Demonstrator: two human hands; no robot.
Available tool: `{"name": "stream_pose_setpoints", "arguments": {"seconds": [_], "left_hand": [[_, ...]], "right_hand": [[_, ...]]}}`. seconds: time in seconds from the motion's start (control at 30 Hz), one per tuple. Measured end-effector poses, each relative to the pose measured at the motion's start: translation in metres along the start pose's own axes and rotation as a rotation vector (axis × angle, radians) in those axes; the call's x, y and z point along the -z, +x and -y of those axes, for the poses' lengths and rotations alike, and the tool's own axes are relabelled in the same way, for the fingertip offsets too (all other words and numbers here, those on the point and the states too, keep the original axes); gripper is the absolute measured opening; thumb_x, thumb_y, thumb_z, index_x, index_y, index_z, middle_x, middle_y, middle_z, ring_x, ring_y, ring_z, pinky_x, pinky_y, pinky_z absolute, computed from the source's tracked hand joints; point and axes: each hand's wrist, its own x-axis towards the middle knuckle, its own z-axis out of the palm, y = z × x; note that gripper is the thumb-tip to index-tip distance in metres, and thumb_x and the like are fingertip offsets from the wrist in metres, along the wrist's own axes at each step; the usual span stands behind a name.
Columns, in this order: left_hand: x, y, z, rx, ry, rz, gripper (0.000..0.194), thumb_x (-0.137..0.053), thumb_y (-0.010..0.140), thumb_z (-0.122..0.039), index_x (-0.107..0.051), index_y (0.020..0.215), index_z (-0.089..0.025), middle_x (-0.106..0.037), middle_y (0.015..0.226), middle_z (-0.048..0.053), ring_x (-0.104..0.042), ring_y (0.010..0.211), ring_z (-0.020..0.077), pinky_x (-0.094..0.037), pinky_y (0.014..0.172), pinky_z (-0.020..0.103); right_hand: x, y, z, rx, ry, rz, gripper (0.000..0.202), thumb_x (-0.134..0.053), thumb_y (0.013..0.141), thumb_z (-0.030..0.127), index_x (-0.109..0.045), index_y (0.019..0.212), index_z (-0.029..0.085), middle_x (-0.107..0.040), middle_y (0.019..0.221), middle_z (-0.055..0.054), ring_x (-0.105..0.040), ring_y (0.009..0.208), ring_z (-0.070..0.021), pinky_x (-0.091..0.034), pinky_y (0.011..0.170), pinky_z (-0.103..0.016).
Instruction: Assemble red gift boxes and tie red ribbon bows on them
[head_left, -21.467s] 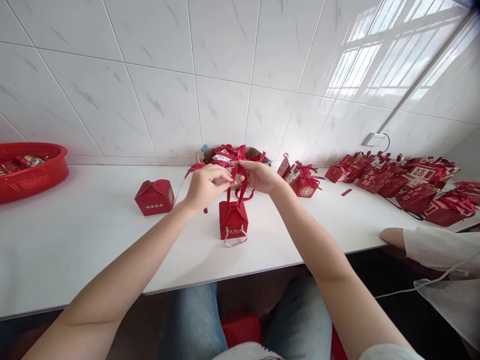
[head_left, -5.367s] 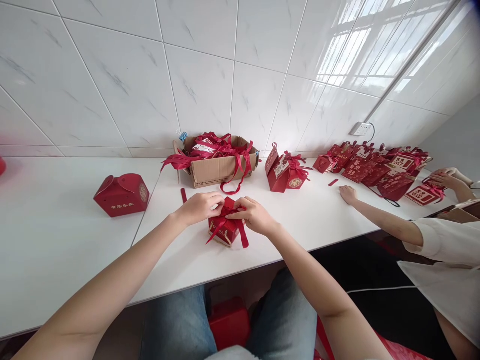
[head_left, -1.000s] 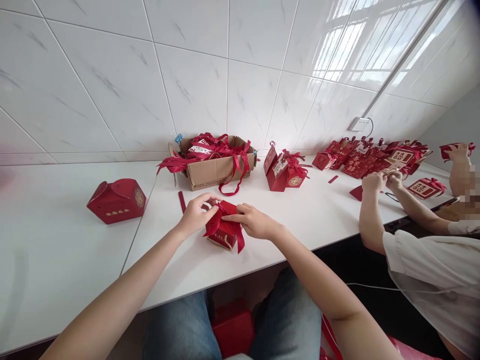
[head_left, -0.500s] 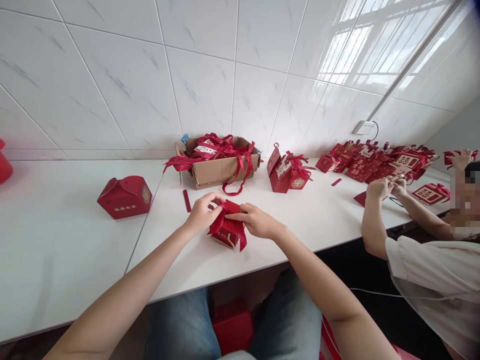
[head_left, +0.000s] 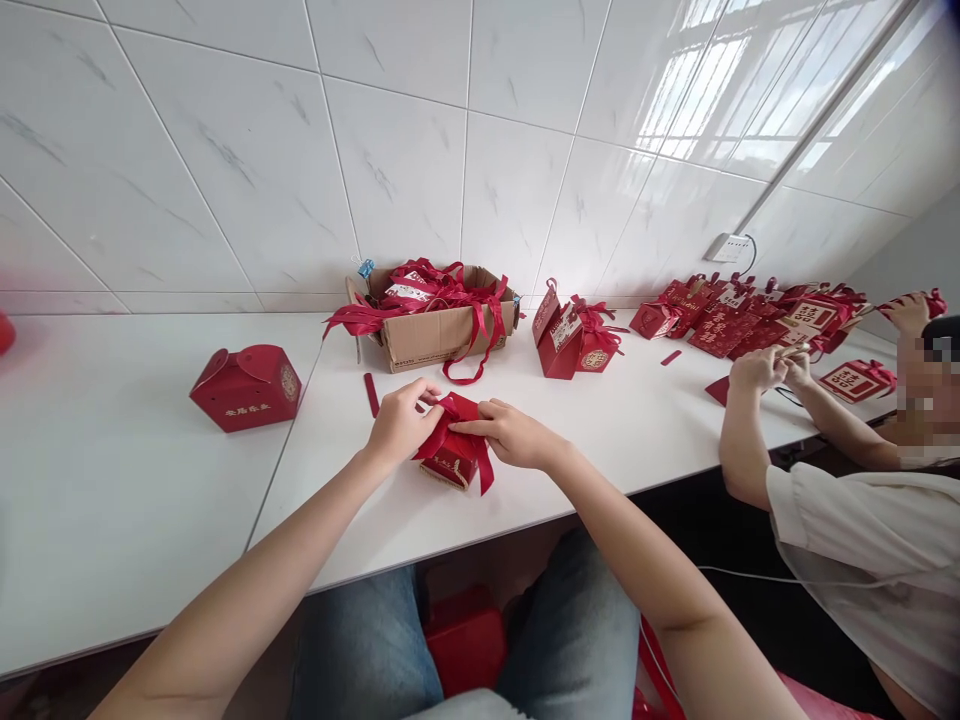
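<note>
A small red gift box (head_left: 459, 462) with gold lettering and a beaded trim stands on the white table in front of me. Dark red ribbon (head_left: 433, 440) is looped over its top, with one tail hanging at the right. My left hand (head_left: 403, 424) pinches the ribbon at the box's upper left. From the right, my right hand (head_left: 516, 436) reaches in, its index finger extended onto the middle of the ribbon and its other fingers curled at the box's edge. Part of the ribbon is hidden behind my fingers.
Behind the box sits a cardboard box (head_left: 442, 338) full of ribbons. A red box (head_left: 251, 390) is at left, a red strip (head_left: 371, 395) near my left hand, ribboned boxes (head_left: 574, 345) right of centre. Another person's hands (head_left: 769, 368) work at right, near piled red boxes.
My left hand has shifted slightly, its fingers closer over the ribbon. My right index finger stays on the ribbon. The view has tilted a little. At far right, a person's raised hand has moved with a red item.
</note>
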Motion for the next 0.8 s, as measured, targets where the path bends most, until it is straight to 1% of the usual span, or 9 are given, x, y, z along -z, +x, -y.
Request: {"name": "stream_pose_setpoints", "arguments": {"seconds": [0.13,0.23,0.33,0.43,0.53,0.63,0.8], "left_hand": [[-0.0015,-0.0020,0.0016,0.018,0.035,-0.032,0.003,-0.052,0.074,-0.020,-0.055,0.075,-0.021,-0.065,0.072,-0.001,-0.061,0.067,0.0142,-0.050,0.063,0.025],[-0.0022,-0.0033,0.0019,0.024,0.040,-0.032,0.003,-0.052,0.074,-0.022,-0.055,0.074,-0.021,-0.064,0.069,-0.001,-0.059,0.063,0.0134,-0.048,0.061,0.024],[-0.0012,-0.0036,0.0017,0.034,0.046,-0.033,0.003,-0.054,0.074,-0.024,-0.055,0.075,-0.021,-0.064,0.068,-0.002,-0.058,0.060,0.0129,-0.047,0.060,0.023],[0.0002,-0.0033,0.0017,0.041,0.041,-0.032,0.003,-0.055,0.074,-0.024,-0.053,0.075,-0.021,-0.064,0.069,-0.002,-0.059,0.060,0.0128,-0.047,0.059,0.023],[-0.0002,-0.0030,0.0024,0.038,0.040,-0.038,0.004,-0.054,0.073,-0.023,-0.054,0.076,-0.022,-0.064,0.069,-0.002,-0.059,0.060,0.0133,-0.047,0.059,0.023],[-0.0019,-0.0028,0.0039,0.072,0.042,-0.042,0.009,-0.056,0.074,-0.024,-0.058,0.082,-0.022,-0.065,0.069,-0.001,-0.059,0.058,0.0138,-0.047,0.059,0.024],[-0.0024,-0.0026,0.0050,0.073,0.011,-0.016,0.006,-0.054,0.074,-0.022,-0.059,0.077,-0.021,-0.066,0.069,0.000,-0.062,0.064,0.0148,-0.048,0.061,0.025]], "right_hand": [[0.0005,0.0005,0.0007,0.005,-0.013,0.014,0.047,-0.039,0.088,0.006,-0.057,0.130,0.020,-0.054,0.088,-0.010,-0.044,0.078,-0.0183,-0.046,0.081,-0.037],[0.0023,-0.0009,0.0039,-0.003,0.010,-0.002,0.047,-0.038,0.089,0.006,-0.055,0.131,0.020,-0.056,0.091,-0.010,-0.047,0.081,-0.0186,-0.047,0.082,-0.037],[0.0043,-0.0035,0.0075,-0.067,0.069,-0.063,0.045,-0.037,0.091,0.009,-0.046,0.135,0.018,-0.060,0.101,-0.011,-0.053,0.088,-0.0188,-0.048,0.082,-0.036],[0.0050,-0.0051,0.0086,-0.120,0.098,-0.097,0.040,-0.038,0.092,0.011,-0.048,0.130,0.016,-0.061,0.103,-0.012,-0.056,0.091,-0.0185,-0.049,0.081,-0.033],[0.0047,-0.0044,0.0066,-0.096,0.105,-0.079,0.037,-0.039,0.092,0.012,-0.053,0.126,0.016,-0.062,0.101,-0.012,-0.057,0.092,-0.0189,-0.049,0.080,-0.033],[0.0040,-0.0032,0.0031,-0.050,0.088,-0.058,0.039,-0.038,0.091,0.011,-0.053,0.127,0.013,-0.061,0.097,-0.012,-0.055,0.089,-0.0192,-0.049,0.080,-0.034],[0.0047,-0.0045,-0.0009,0.004,0.066,-0.043,0.043,-0.035,0.089,0.008,-0.053,0.129,0.014,-0.059,0.091,-0.011,-0.052,0.087,-0.0202,-0.049,0.078,-0.036]]}}
